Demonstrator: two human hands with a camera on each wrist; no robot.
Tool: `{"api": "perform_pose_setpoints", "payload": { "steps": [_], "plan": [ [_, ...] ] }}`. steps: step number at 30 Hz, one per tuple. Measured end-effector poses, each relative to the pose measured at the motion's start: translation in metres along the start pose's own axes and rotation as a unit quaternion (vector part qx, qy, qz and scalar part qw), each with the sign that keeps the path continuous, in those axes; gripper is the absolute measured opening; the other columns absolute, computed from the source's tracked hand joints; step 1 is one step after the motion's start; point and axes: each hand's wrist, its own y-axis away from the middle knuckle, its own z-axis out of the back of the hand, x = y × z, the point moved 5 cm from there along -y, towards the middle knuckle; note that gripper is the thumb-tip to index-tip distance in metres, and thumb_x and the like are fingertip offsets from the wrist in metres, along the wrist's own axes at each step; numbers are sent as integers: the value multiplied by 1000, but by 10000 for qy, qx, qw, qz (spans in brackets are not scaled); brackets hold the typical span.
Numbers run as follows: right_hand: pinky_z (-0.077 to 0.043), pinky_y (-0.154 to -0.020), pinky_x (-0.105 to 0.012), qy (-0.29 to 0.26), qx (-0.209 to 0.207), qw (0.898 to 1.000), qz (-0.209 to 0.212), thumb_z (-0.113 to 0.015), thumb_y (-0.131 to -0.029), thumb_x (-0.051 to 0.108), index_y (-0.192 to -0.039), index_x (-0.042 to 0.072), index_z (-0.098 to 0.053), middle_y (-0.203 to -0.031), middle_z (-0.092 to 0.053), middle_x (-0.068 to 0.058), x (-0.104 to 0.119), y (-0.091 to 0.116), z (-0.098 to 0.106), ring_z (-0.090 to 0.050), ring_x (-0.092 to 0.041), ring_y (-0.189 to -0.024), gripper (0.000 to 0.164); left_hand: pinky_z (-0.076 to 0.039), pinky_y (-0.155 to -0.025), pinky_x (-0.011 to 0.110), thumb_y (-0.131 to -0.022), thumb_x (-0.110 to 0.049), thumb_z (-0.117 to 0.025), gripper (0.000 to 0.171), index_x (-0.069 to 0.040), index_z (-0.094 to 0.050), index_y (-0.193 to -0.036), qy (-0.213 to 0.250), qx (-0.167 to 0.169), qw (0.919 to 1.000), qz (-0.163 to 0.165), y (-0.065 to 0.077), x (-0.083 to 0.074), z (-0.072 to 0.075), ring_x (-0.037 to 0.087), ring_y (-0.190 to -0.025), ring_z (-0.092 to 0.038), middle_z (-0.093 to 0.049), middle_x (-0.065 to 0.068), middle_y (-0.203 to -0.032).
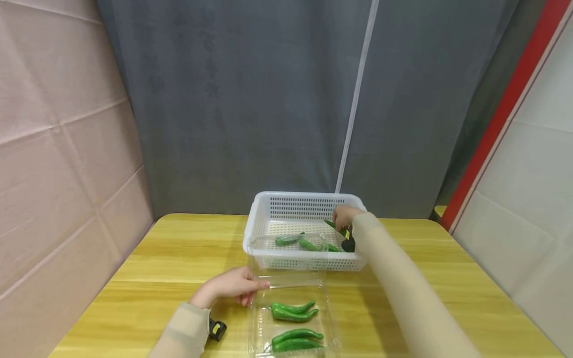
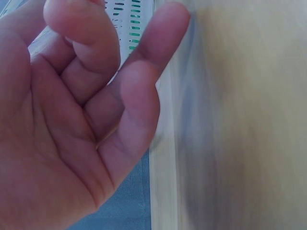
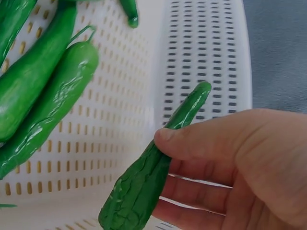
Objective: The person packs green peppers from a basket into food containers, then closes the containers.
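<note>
My right hand (image 1: pixel 346 217) is inside the white perforated basket (image 1: pixel 264 219). Between its thumb and fingers it pinches a wrinkled green chili pepper (image 3: pixel 139 184), tip pointing up in the right wrist view. Other green peppers (image 3: pixel 53 105) lie on the basket floor. Nearer the body, my left hand (image 1: pixel 233 286) grips the left edge of a clear plastic clamshell box (image 1: pixel 291 293), close to its fold. The box's lid stands raised and overlaps the basket front. Two pairs of peppers (image 1: pixel 295 312) lie crosswise in the box. In the left wrist view, several fingers (image 2: pixel 136 105) are bent.
The wooden table (image 1: pixel 188 248) carries both containers, the basket at the far edge and the box in front of it. A grey curtain (image 1: pixel 250 109) hangs right behind. Pale panels (image 1: pixel 67 149) flank the table on both sides.
</note>
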Motion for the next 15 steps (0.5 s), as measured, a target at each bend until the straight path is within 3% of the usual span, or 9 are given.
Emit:
{"api": "perform_pose_setpoints", "payload": {
  "steps": [5, 11, 15],
  "plan": [
    [-49, -58, -30, -311, -75, 9994, 98, -70, -78, 1, -90, 4, -63, -79, -58, -4, 5, 12, 11, -56, -18, -69, 15, -41, -42, 24, -98, -43, -54, 55, -7, -64, -58, -16, 12, 10000, -30, -1, 0, 1, 11, -41, -47, -57, -2, -47],
    [-50, -66, -39, -525, -98, 9984, 203, -68, -83, 2, -92, 4, -61, -77, -55, -2, 9, 23, 17, -54, -19, -70, 12, -40, -42, 22, -99, -42, -54, 54, -7, -64, -59, 14, 36, 10000, -34, 0, 1, 1, 11, -42, -47, -57, -2, -48],
    [-47, -64, -40, -604, -116, 9970, 468, -67, -86, 2, -88, 6, -59, -77, -54, -3, 13, 31, 19, -52, -19, -67, 9, -39, -42, 22, -99, -40, -54, 53, -7, -64, -59, 49, 59, 10000, -52, 0, 0, 1, 11, -42, -46, -57, -1, -48]
  ]
}}
